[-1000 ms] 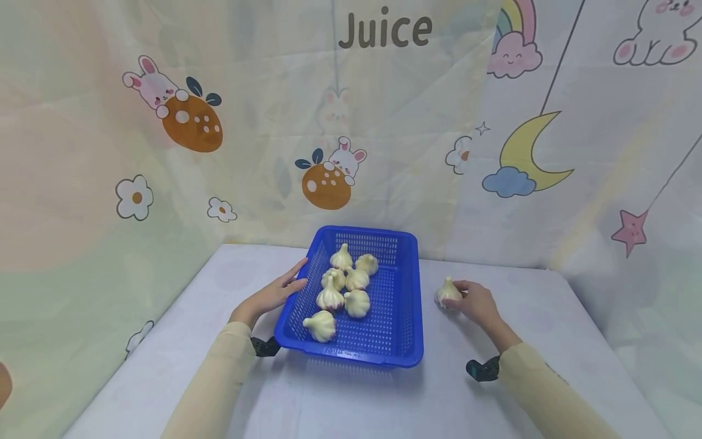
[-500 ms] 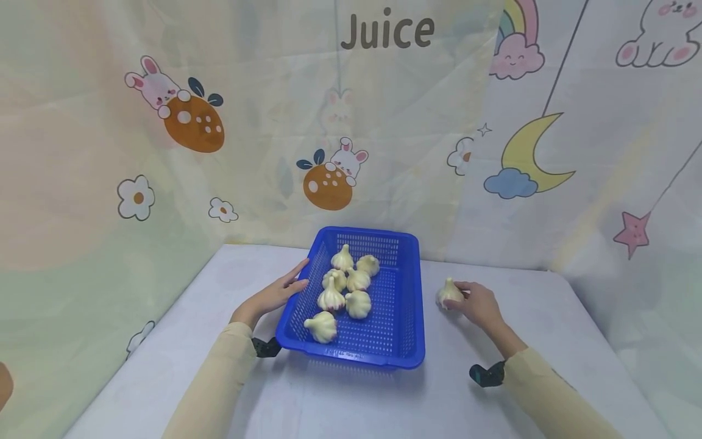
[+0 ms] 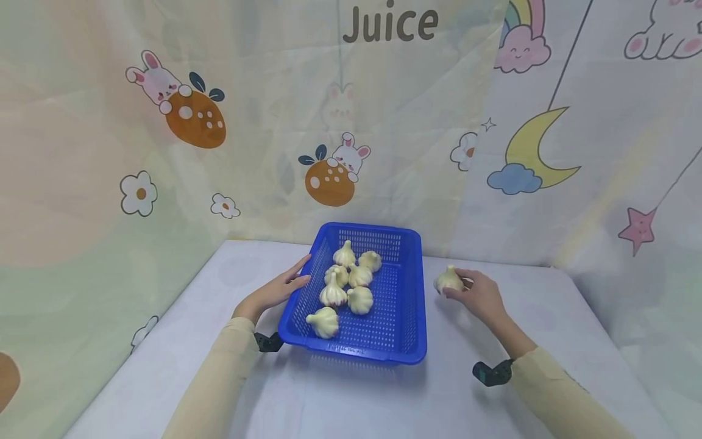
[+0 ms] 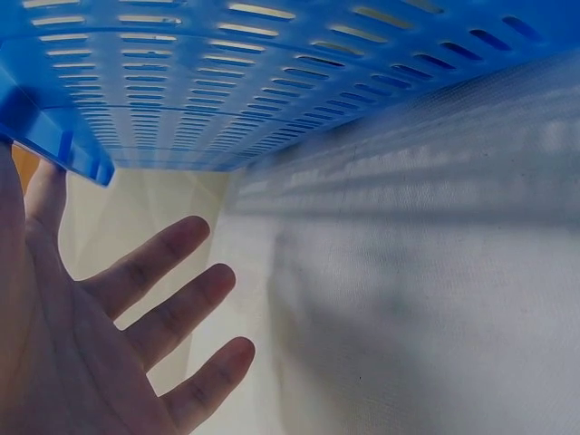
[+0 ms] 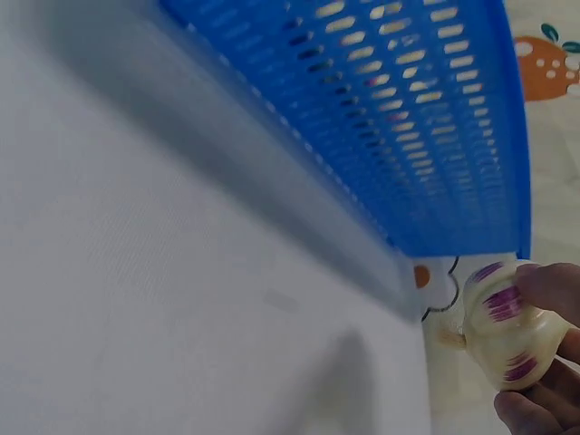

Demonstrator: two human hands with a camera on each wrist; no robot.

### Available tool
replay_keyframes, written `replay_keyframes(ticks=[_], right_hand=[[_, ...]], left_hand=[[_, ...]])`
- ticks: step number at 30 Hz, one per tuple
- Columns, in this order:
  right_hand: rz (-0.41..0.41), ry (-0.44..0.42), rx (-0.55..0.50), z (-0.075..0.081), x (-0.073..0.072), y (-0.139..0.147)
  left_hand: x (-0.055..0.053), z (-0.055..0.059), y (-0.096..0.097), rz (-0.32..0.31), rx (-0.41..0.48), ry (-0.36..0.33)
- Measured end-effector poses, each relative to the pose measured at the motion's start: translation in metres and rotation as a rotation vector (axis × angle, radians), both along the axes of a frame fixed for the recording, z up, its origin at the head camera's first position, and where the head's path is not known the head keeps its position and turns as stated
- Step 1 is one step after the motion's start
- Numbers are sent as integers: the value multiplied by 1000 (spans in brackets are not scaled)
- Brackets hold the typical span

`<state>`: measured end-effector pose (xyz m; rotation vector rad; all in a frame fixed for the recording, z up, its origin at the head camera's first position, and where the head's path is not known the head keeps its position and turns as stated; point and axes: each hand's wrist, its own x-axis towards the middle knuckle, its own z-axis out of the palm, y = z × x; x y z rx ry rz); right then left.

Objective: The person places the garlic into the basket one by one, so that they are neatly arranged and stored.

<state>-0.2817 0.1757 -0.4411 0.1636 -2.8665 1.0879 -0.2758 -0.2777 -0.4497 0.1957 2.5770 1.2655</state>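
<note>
A blue plastic basket (image 3: 408, 292) holds several white garlic bulbs (image 3: 360, 300), grouped along its left side and back. My left hand (image 3: 272, 292) lies at the basket's left rim. In the left wrist view, three fingers (image 4: 172, 313) of that hand stretch out straight, free of the basket, while another digit reaches up to the rim. To the right of the basket, my right hand (image 3: 482, 297) pinches one garlic bulb (image 3: 449, 280) between thumb and fingers. Purple streaks mark this bulb in the right wrist view, where it appears raised above the table.
The basket stands on a white table (image 3: 340, 402), with a cartoon-printed curtain (image 3: 263, 122) hanging behind and along the sides. A dark wrist camera (image 3: 492, 373) sits below the right wrist, and another (image 3: 269, 342) close to the basket's front left corner.
My right hand has lifted the garlic bulb slightly from where it stood. The left hand stays at the basket rim. The head view has shifted a little.
</note>
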Motion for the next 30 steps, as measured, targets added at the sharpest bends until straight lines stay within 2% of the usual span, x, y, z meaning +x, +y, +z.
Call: replay_keyframes(ticks=[8,10,15,17,24,30], right_hand=[[-4,46,-100,18,8,-8],[-8,45,-112,21,10,-9],[-18,55,-145,30,16,-13],[-18,69,-152,33,18,-15],[-14,130,-180,45,26,-26],[22,132,-230,52,35,-39]], left_hand=[[1,1,-1,-22,4,17],[6,9,2,-32,19,11],[6,10,2,-22,30,2],[1,2,-1,-12,20,7],[1,2,0,6,14,-2],[2,3,1,10,5,-6]])
